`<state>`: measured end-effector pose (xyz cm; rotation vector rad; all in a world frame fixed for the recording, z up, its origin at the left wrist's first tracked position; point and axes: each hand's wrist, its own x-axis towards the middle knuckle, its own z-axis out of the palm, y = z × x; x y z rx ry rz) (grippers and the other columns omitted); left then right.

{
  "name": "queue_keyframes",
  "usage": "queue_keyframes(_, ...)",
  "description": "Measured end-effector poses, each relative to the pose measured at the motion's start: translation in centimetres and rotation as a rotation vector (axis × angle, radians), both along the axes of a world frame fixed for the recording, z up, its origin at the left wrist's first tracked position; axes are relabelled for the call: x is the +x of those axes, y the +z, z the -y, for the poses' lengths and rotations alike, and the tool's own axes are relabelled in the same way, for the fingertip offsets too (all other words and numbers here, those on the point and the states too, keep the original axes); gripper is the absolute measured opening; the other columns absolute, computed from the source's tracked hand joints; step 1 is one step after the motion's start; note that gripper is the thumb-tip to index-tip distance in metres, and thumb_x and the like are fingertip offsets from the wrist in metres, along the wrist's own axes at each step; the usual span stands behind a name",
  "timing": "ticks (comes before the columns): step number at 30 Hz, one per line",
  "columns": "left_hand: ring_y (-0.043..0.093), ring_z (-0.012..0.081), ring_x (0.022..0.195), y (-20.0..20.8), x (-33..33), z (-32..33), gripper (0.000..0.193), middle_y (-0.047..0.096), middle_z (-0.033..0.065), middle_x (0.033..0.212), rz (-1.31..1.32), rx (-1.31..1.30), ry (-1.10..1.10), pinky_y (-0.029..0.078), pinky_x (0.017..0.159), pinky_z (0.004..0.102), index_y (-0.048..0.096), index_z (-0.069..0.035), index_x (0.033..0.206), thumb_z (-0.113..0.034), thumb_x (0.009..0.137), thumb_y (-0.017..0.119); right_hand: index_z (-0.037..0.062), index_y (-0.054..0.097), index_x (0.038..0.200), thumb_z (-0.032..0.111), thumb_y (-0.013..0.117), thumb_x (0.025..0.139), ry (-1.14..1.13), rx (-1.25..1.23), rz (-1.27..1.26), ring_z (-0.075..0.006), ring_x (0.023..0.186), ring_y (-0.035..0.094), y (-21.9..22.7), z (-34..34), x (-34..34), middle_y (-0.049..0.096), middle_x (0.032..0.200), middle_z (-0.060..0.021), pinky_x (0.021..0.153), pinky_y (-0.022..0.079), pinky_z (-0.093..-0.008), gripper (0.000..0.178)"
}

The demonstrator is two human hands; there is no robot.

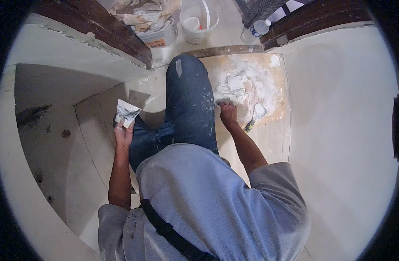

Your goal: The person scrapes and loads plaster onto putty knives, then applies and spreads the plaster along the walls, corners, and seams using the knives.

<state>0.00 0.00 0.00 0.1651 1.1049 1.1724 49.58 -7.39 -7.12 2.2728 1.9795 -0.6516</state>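
My left hand [124, 130] is closed on a flat whitish putty spreader [128, 112], its blade raised and smeared with dark grey. Down by my raised knee, my right hand [228, 114] has its fingers curled at the near left edge of a heap of white powder [235, 85]. Whatever those fingers pinch is too small to make out. The powder lies spread over a tan board [275, 114]. Beside my right hand, apart from it, a putty knife [257, 115] with a yellow and black handle rests on the board, its blade coated white.
Beyond the board stand a white bucket [198, 36] with a cup inside, a sack-filled container [162, 38] and a clear plastic bottle [257, 30]. Dark wooden door frames [314, 25] flank the opening. Pale walls [338, 100] close in on both sides.
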Motion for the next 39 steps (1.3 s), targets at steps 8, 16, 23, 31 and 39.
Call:
queue_keyframes(8, 0.058, 0.028, 0.109, 1.2, 1.1, -0.2, 0.039, 0.056, 0.0131, 0.122, 0.046, -0.034, 0.071, 0.053, 0.09, 0.0434, 0.048, -0.004, 0.126, -0.007, 0.087, 0.052, 0.0145, 0.059, 0.116, 0.011, 0.048, 0.082, -0.189, 0.107, 0.128, -0.0308, 0.102, 0.057, 0.6, -4.1, -0.3, 0.062, 0.112, -0.0078, 0.082, 0.048, -0.042, 0.035)
queue_keyframes(16, 0.058, 0.0279, 0.109, 4.4, 2.1, -1.2, 0.041, 0.056, 0.0119, 0.123, -0.001, -0.005, 0.034, 0.053, 0.089, 0.0426, 0.047, -0.004, 0.127, -0.008, 0.086, 0.054, 0.0147, 0.064, 0.111, 0.002, 0.053, 0.076, 0.023, 0.175, 0.044, -0.0323, 0.095, 0.059, -0.7, -2.8, -2.2, 0.064, 0.107, -0.0108, 0.083, 0.048, -0.0414, 0.039)
queue_keyframes(23, 0.06, 0.0273, 0.104, 8.8, 8.3, -4.9, 0.036, 0.058, 0.0105, 0.118, 0.012, 0.149, -0.017, 0.053, 0.087, 0.0448, 0.048, -0.006, 0.124, -0.011, 0.088, 0.052, 0.0125, 0.063, 0.112, 0.001, 0.055, 0.075, 0.023, -0.002, -0.167, -0.0299, 0.086, 0.062, -0.9, 1.7, 2.6, 0.067, 0.099, -0.0105, 0.077, 0.049, -0.0408, 0.039)
queue_keyframes(31, 0.059, 0.0247, 0.104, 12.4, 19.3, -7.3, 0.031, 0.059, 0.0089, 0.115, 0.287, 0.257, -0.42, 0.053, 0.086, 0.0412, 0.053, -0.008, 0.119, -0.019, 0.091, 0.047, -0.0024, 0.056, 0.118, 0.021, 0.058, 0.093, -0.745, 0.312, -1.01, -0.0142, 0.087, 0.057, 8.3, 4.7, 9.1, 0.064, 0.102, -0.0065, 0.082, 0.045, -0.0271, 0.035)
queue_keyframes(39, 0.062, 0.0181, 0.09, 17.6, 29.7, -3.6, 0.023, 0.06, 0.0051, 0.101, 0.033, 0.058, -0.412, 0.054, 0.073, 0.0367, 0.055, -0.01, 0.111, -0.017, 0.089, 0.049, 0.0058, 0.046, 0.127, 0.024, 0.054, 0.094, -0.888, 0.883, -1.003, -0.0107, 0.083, 0.056, 23.5, -0.5, -0.2, 0.06, 0.097, -0.0072, 0.073, 0.045, -0.0212, 0.038)
